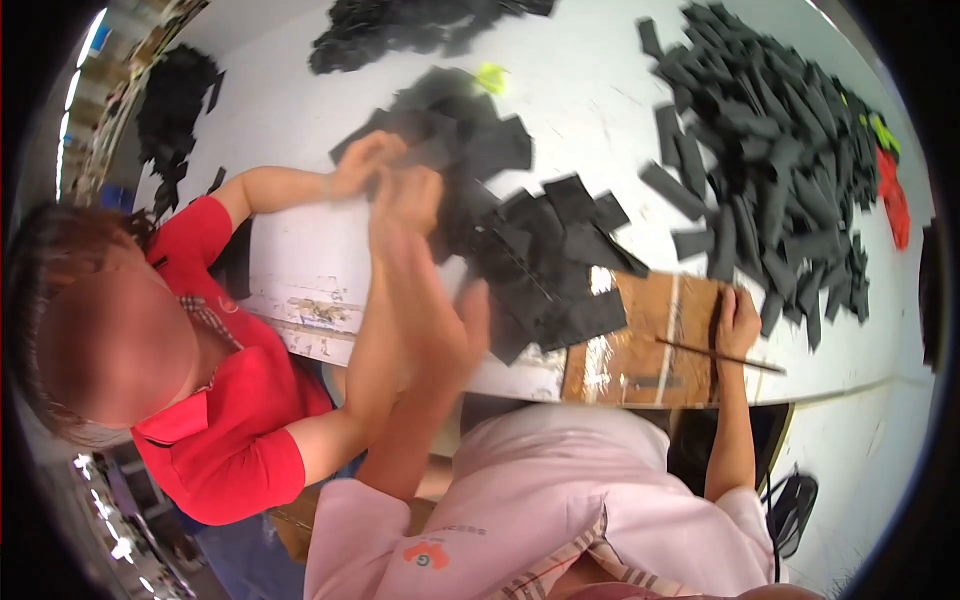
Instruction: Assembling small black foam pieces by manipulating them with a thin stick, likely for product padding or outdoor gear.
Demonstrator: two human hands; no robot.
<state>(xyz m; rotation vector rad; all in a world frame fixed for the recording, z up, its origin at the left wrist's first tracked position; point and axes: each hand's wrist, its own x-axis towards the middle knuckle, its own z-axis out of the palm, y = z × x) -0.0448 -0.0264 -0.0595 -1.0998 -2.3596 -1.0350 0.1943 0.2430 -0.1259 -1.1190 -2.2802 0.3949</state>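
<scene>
My left hand (435, 312) is raised over the table's near edge, blurred by motion. Its thumb stands apart from the fingers, and it holds nothing that I can see. At the right end of a brown taped board (640, 325), my right hand (740, 322) has its fingers curled on a narrow black strip (715, 345). A thin dark rod (690, 350) lies across the board, its tip passing below that hand. Flat black fabric pieces (560, 255) lie overlapped beside the board, nearest my left hand.
A co-worker in a red shirt (225, 440) works at left, blurred hands (385, 180) over a black pile (440, 115). Folded black strips (775, 160) are heaped at right. More black pieces (400, 30) lie farther back. A yellow-green scrap (491, 78) and red cloth (892, 200) lie beyond.
</scene>
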